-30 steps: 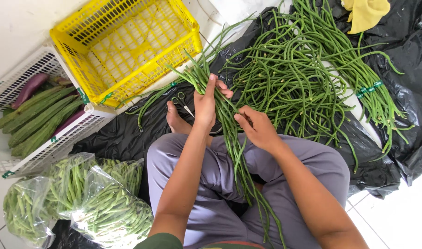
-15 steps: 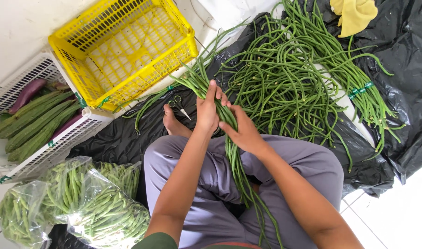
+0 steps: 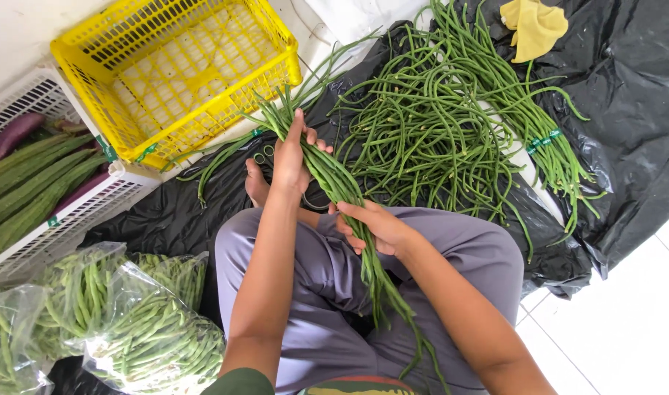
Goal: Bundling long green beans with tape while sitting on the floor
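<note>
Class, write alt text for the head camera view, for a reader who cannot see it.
A seated person's left hand and right hand grip a bundle of long green beans over their lap. A loose pile of long beans lies on black plastic sheeting, beside an empty yellow plastic crate.

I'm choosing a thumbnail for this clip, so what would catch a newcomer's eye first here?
Probably the bright yellow crate, empty at the upper left, and the big tangle of long beans spread on the black plastic sheet at the upper right. At centre, the left hand and right hand grip one bundle of long beans over the person's lap. Clear bags of cut green beans lie at the lower left.
</note>
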